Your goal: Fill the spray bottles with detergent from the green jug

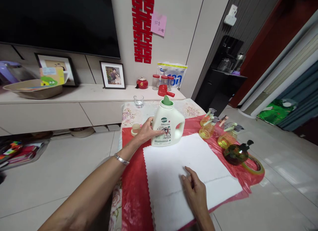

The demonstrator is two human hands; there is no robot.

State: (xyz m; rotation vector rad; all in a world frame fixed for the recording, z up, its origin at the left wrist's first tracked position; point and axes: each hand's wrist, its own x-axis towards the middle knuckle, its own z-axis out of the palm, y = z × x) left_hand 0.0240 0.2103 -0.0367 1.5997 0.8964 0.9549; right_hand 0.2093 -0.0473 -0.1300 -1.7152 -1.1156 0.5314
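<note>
My left hand [146, 133], with a silver bangle on its wrist, grips the left side of a pale detergent jug [166, 126], its thumb across the front label. The jug stands upright at the far edge of a white cloth [179, 164]; its neck is uncapped and shows a green pouring spout [167, 101]. Just left of that hand sits a pale cap [135, 128], partly hidden. Above the cloth hovers my right hand [195, 188], empty, index finger and thumb apart and the other fingers curled.
Red plastic sheeting [132, 188] covers much of the table. On the right are several pump bottles with yellow liquid [205, 133], a dark pump bottle [236, 154] and a tape roll [254, 165]. A glass cup [138, 101] and a red dipper [164, 90] lie beyond the jug.
</note>
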